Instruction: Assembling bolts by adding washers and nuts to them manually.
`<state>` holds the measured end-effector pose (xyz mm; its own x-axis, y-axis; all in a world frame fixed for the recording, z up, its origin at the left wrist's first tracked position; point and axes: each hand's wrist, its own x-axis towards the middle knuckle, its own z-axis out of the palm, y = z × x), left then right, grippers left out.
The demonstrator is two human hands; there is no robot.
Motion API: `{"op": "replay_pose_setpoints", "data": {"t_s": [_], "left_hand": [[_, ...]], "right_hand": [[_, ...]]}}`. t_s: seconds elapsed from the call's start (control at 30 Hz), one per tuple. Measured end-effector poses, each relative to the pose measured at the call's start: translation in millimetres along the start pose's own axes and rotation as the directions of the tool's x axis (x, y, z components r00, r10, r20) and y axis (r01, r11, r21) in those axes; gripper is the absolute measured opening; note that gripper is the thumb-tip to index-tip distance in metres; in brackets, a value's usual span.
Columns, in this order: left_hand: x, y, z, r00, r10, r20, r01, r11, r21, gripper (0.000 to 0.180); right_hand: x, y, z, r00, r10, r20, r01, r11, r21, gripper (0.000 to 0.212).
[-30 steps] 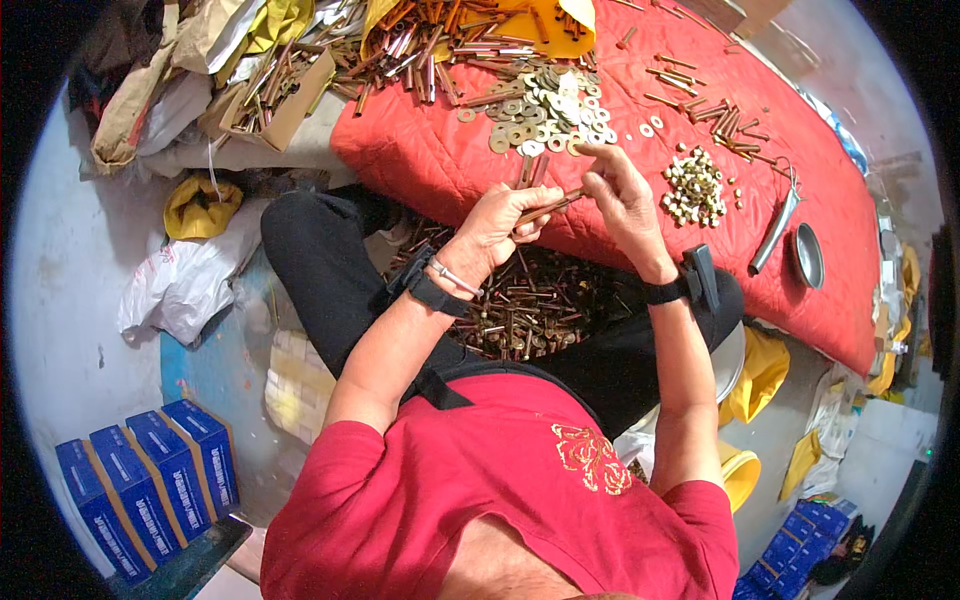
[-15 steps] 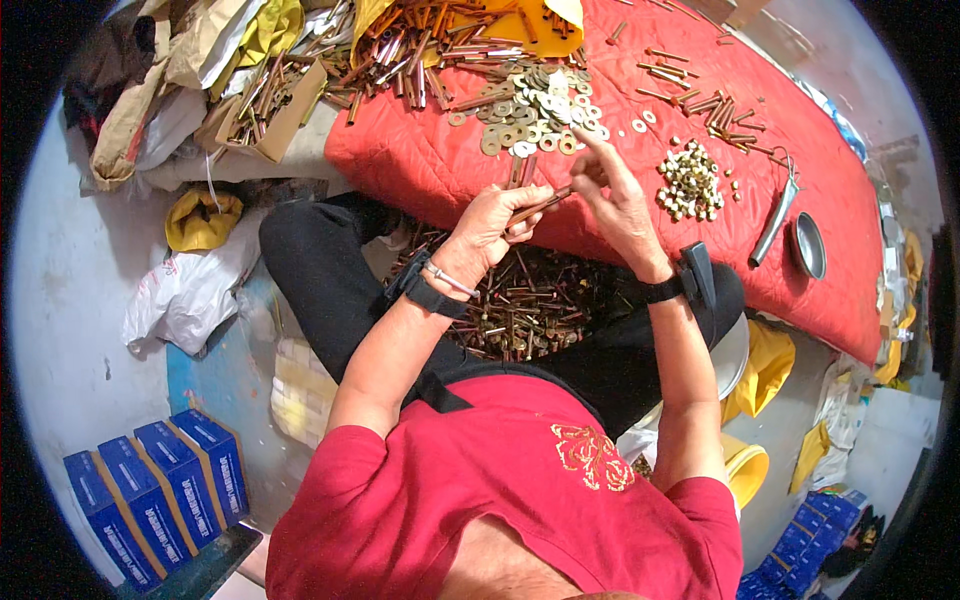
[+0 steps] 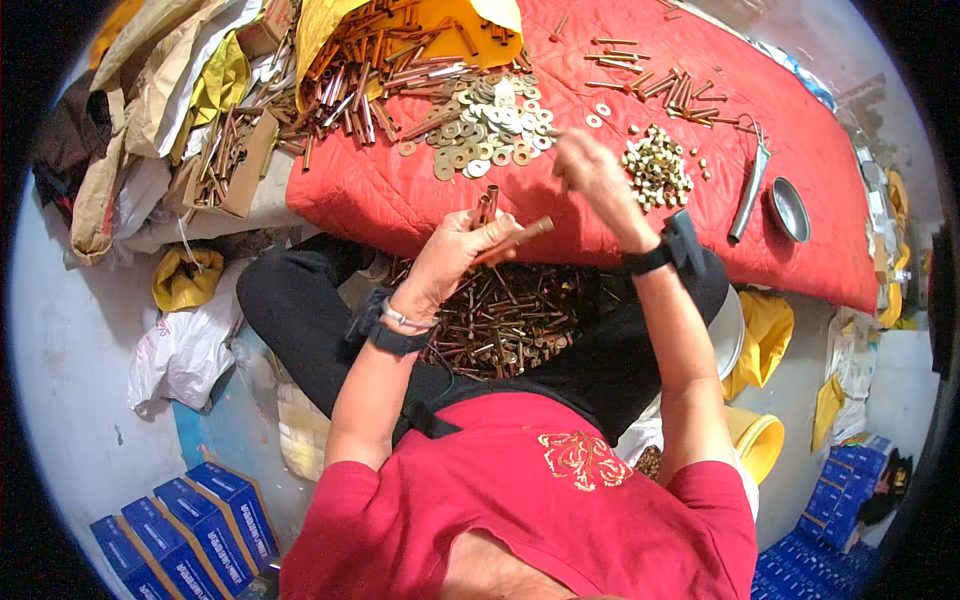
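Gripping copper-coloured tubes (image 3: 533,232), the left hand (image 3: 455,255) has its fingers curled in around them — two ends stand up past the thumb, and another tube slants out to the right, by the near edge of the red cover (image 3: 820,250). I see the right hand (image 3: 597,180) farther off and to the right, over the cover, its fingers bent and blurred; I cannot tell how wide they are spread or whether they have hold of anything. Just left of those fingertips I have a spread of flat washers (image 3: 490,130), and just right of the hand, a heap of small brass-coloured nuts (image 3: 655,165). On the far left, more tubes lie in and around a yellow bag (image 3: 497,45); bolts (image 3: 685,92) lie far right. Near, between the black-trousered legs (image 3: 300,300) — a heap of metal fasteners (image 3: 520,310).
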<state>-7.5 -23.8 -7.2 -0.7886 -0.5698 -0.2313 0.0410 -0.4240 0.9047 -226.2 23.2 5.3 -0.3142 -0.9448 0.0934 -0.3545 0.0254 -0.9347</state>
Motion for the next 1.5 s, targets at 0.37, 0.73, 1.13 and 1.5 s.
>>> {"op": "replay_pose_setpoints", "data": {"t_s": [0.37, 0.73, 1.13, 1.5], "left_hand": [[63, 28, -78, 0.683, 0.512, -0.521, -0.018, 0.725, 0.689, 0.024], [104, 35, -109, 0.495, 0.78, -0.382, -0.186, 0.525, 0.83, 0.025], [26, -12, -51, 0.97, 0.036, -0.24, -0.186, 0.747, -0.638, 0.019], [9, -13, -41, 0.945, 0.052, -0.323, -0.251, 0.75, -0.612, 0.004]], "right_hand": [[126, 91, -94, 0.918, -0.353, -0.181, -0.1, 0.235, -0.967, 0.034], [93, 50, -86, 0.883, -0.462, -0.08, 0.305, 0.696, -0.65, 0.004], [-2, -6, 9, 0.96, -0.228, 0.159, 0.272, 0.644, -0.715, 0.018], [-15, -15, 16, 0.934, -0.241, 0.263, 0.356, 0.625, -0.695, 0.013]]}}
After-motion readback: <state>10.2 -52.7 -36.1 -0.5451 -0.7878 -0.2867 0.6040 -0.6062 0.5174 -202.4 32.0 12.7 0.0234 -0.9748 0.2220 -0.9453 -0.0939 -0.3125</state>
